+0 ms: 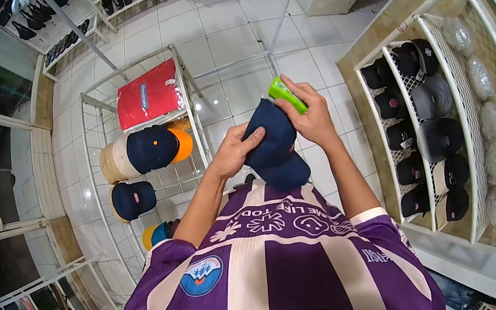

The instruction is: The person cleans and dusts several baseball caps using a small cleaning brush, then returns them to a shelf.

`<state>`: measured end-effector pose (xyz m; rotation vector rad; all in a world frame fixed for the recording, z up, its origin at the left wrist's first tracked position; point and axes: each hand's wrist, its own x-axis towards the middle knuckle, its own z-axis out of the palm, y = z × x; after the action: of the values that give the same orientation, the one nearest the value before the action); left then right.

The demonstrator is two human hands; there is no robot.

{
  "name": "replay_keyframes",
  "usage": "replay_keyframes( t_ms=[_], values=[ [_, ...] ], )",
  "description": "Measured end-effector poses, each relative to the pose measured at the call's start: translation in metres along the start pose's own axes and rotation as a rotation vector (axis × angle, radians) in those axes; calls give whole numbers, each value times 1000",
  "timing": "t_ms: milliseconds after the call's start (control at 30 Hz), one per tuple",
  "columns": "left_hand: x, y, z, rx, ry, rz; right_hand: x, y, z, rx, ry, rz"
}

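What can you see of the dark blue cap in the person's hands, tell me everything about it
The dark blue cap looks like fabric, with a rounded crown, a brim and a small reddish mark near the brim, too small to read. It is held up in front of the striped shirt, brim toward the wearer. The left hand has its grip on one side of the crown; the right hand, holding a bright green object, is at the opposite edge. Whether that object touches the cap is unclear.

My navy cap (272,141), my lime-green block (285,95), my purple-and-cream striped jersey (296,279), red package (163,82), shelved cap (409,171) perhaps black.
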<state>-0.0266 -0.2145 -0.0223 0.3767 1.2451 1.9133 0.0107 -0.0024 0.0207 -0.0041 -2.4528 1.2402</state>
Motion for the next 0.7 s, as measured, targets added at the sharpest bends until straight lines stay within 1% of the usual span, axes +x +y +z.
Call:
replay_keyframes(
  t_ms=[33, 67, 133, 167, 200, 267, 300, 333, 367, 400, 467, 500, 533, 600, 633, 667, 700],
  values=[
    [-1, -2, 6, -44, 53, 49, 6, 8, 0, -91, -28, 98],
    [0, 0, 4, -39, 46, 52, 2, 14, -1, -92, -20, 94],
    [-2, -2, 0, -98, 91, 57, -3, -13, -9, 230, 142, 39],
    [-2, -2, 1, -105, 87, 78, -7, -25, -12, 190, 110, -63],
    [-2, -2, -1, -104, 89, 75, -11, -22, -4, 113, 41, -144],
    [-3, -5, -5, 13, -38, 22, -12, -1, 8, 177, 57, 54],
    [-2, -5, -1, -18, 1, 42, -12, 12, 7, 172, 60, 44],
    [-3, -3, 3, -13, -5, 46, -13, 22, 3, 120, 89, 96],
    [-2, 1, 5, -33, 56, 79, -11, 32, 1, 70, 120, 144],
    [-2, 2, 7, -63, 128, 112, -6, 22, -3, 68, 116, 137],
    [-3, -3, 1, -80, 133, 73, -10, -13, -9, 277, 202, 25],
    [0, -6, -3, -51, 49, 47, -11, -16, -3, 213, 136, -118],
    [4, -5, -6, -19, -42, 19, -13, -14, 9, 143, 142, -44],
    [5, 1, -2, 18, -57, 18, -10, 32, 15, 138, 42, 165],
    [-1, 8, 5, 50, 6, 59, -16, 41, 10, 137, 53, 161],
    [-2, 14, 7, 82, 68, 109, -20, 49, 5, 206, 141, 198],
    [0, 6, 2, 40, 94, 191, -22, 54, -2, 278, 212, 237]
  ],
)
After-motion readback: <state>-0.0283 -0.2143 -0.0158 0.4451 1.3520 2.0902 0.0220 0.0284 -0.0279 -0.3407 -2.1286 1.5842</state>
